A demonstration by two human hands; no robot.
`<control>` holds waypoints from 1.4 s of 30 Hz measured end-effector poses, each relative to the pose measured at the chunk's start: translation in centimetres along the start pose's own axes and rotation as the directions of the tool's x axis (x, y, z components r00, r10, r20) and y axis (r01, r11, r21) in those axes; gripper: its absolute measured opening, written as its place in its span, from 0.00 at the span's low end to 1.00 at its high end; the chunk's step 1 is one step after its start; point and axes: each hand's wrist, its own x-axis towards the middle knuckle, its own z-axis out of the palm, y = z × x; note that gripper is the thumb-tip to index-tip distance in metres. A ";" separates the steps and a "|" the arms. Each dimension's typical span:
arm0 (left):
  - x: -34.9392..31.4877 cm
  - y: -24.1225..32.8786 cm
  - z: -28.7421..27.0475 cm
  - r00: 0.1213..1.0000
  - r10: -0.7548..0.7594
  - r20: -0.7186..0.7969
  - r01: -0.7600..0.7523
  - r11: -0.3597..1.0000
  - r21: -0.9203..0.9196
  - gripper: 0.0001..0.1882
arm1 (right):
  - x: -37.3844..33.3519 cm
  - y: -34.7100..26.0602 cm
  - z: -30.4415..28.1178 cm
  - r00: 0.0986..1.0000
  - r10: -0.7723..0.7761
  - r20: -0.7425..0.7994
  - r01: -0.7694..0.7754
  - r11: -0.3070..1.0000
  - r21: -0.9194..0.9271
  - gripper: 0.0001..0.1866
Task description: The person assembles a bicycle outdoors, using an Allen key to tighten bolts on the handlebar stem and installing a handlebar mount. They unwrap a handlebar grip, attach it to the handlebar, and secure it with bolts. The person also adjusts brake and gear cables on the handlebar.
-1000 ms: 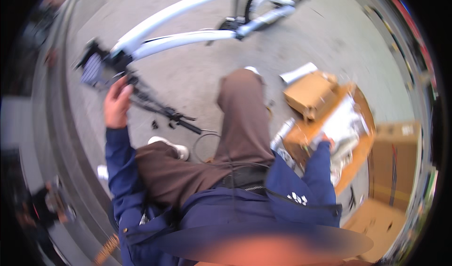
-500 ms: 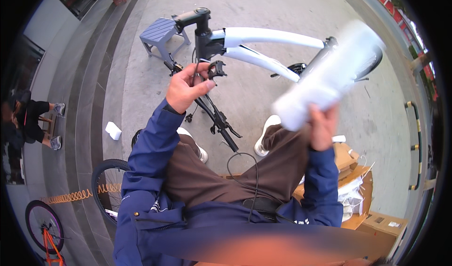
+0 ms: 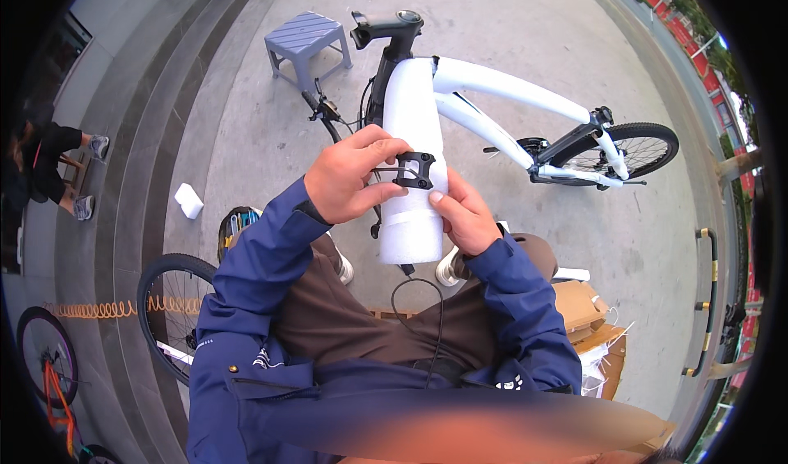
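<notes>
Taking the black clamp [image 3: 425, 170] as the centre of the clock, the left hand [image 3: 349, 175] comes in from 9 o'clock and grips it at its left edge: the fingers are set narrow, one tip on the upper corner, the thumb near the lower. Thin bright pieces show between them, too small to make out. The clamp lies over the front of a white padded roll [image 3: 413, 111], which runs nearly upright from 12 to 6 o'clock; whether the two touch cannot be told.

The right hand [image 3: 469, 218], at 4 o'clock, holds the roll by its right side, its thumb on the front face just beside the clamp's lower corner and its other fingers partly hidden behind.

At 12 o'clock, beyond the roll's far end, rises a black stem [image 3: 386, 27]. The white-wrapped bicycle frame [image 3: 509, 82] stretches from 1 toward 3 o'clock, where its rear wheel [image 3: 648, 152] rests on the concrete. A grey stool [image 3: 304, 37] stands at 11, and a black handlebar [image 3: 324, 107] hangs at 10. A cable loops at 6, above the brown trousers. An open cardboard box [image 3: 579, 308] sits between 4 and 5; a loose wheel [image 3: 176, 320] leans at 8.
</notes>
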 end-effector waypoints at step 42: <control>-0.4 -0.7 0.9 0.989 -0.140 -0.049 0.140 0.990 -0.019 0.28 | -0.5 2.1 -1.1 0.985 -0.139 -0.101 0.166 0.924 0.344 0.33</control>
